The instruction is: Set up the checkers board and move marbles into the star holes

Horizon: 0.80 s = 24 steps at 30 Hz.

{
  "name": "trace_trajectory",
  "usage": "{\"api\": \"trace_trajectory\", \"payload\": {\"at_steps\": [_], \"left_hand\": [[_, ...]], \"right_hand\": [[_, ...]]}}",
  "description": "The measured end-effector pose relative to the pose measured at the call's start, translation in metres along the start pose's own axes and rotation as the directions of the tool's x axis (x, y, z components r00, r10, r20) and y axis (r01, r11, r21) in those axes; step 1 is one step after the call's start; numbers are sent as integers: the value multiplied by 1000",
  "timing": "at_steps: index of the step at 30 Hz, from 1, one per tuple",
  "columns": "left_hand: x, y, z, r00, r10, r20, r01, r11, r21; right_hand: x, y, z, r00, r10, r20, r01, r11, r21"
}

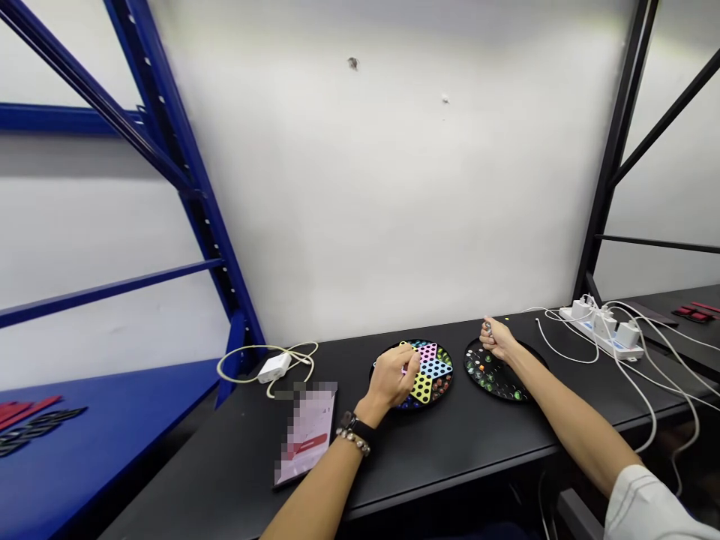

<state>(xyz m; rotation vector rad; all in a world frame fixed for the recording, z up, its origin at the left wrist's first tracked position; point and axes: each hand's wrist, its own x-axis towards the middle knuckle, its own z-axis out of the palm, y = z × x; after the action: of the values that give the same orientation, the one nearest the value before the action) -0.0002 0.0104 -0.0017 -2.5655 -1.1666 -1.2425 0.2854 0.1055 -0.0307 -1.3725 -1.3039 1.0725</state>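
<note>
My left hand (394,375) is curled, fingers bent inward, above the left side of a round Chinese checkers board (433,367) with a coloured star. Glass marbles (442,386) lie in the board's outer sections. What the left fingers hold, if anything, is hidden. My right hand (498,341) is closed over the back of a round black tray (506,394). Green, white and orange marbles (488,375) are scattered in this tray. Something silvery shows at the right fingers; I cannot tell whether it is a ring or a held piece.
A tablet (309,435) lies left of my left forearm, with a white charger (274,367) and looped cable behind it. A white power strip (601,334) with plugs and cables sits at the right. Blue (191,187) and black (610,165) frames flank the white wall (394,187).
</note>
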Motion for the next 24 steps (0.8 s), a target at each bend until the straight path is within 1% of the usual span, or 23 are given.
{"api": "trace_trajectory", "payload": {"at_steps": [2,4,6,8,9,10,12,14,16,19,21,22,24], "left_hand": [[0,1,0,1000,4,0,-5,1000,4],[0,1,-1,1000,6,-3,-6,1000,2],[0,1,-1,1000,5,-7,-5,1000,-2],[0,1,-1,1000,7,-9,-7,1000,-4],[0,1,-1,1000,7,-7,-7,1000,-4],[0,0,0,1000,7,-7,-7,1000,-3],[0,0,0,1000,10,-7,-10,1000,-2],[0,0,0,1000,8,-6,-8,1000,0],[0,0,0,1000,-1,-7,1,1000,3],[0,0,-1,999,-33,-23,33,999,7],[1,0,-2,998,-49,-40,49,999,11],[1,-1,-3,997,-54,-47,55,998,13],[1,-1,-3,997,-63,-48,64,998,16]], "right_hand": [[-1,-3,-7,998,44,42,-49,993,105],[-3,-5,-11,991,90,97,-110,968,227],[-4,-7,-13,970,160,181,-222,886,406],[-4,-7,-14,928,224,299,-358,762,539],[-4,-6,-14,903,243,354,-413,719,559],[-3,-6,-14,883,252,395,-447,705,550],[-3,-4,-14,861,249,444,-472,714,517],[-2,-3,-12,866,233,443,-454,738,499],[-3,-2,-9,883,210,420,-415,767,489],[-8,-5,2,916,130,379,-307,835,456],[-13,-9,10,936,52,348,-191,905,379],[-15,-11,13,943,10,331,-117,945,305],[-20,-15,19,951,-90,295,70,995,75]]}}
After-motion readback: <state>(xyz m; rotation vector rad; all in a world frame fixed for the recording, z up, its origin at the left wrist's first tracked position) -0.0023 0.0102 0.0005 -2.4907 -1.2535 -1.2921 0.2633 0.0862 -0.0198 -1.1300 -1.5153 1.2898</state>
